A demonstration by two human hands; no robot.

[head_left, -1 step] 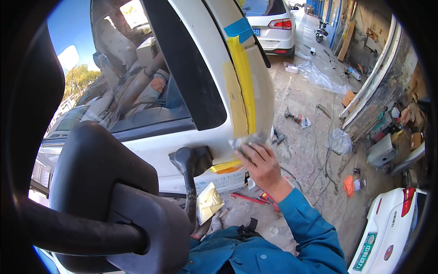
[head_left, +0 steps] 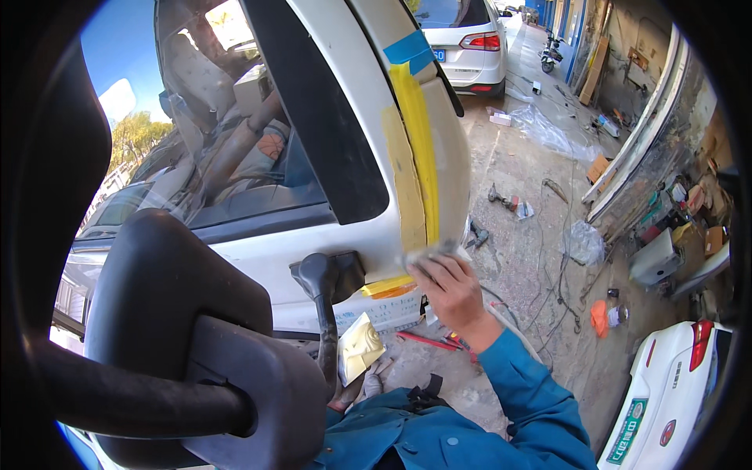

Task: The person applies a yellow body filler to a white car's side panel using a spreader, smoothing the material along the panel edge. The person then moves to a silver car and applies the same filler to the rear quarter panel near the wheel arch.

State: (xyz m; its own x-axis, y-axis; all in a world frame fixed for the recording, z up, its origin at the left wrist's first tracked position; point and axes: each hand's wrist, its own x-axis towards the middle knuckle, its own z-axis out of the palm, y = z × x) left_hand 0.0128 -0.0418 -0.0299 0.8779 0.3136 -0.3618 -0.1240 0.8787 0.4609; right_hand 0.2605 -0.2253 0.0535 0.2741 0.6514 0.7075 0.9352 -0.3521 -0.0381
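Note:
My right hand (head_left: 453, 294) is closed round a flat grey putty spreader (head_left: 427, 255), blurred, against the white vehicle's rear corner. Above it, a bright yellow strip of what looks like putty (head_left: 419, 149) runs up the corner pillar beside a duller yellow band (head_left: 405, 184). A yellow-orange patch (head_left: 389, 287) lies lower on the body. Near my body, my left hand (head_left: 343, 398) shows only in part behind the black mirror arm. It appears to grip a pale yellow putty board (head_left: 359, 348) with a lump on it; most of its fingers are hidden.
A big black mirror (head_left: 176, 298) and its arm block the lower left. Blue tape (head_left: 409, 50) crosses the pillar higher up. Power tools (head_left: 501, 196), cables and plastic sheeting (head_left: 548, 133) lie on the floor to the right. A white car (head_left: 666, 392) stands at lower right.
My right hand and the spreader have shifted slightly down the vehicle's corner, and the spreader now lies flatter. The putty board has barely moved.

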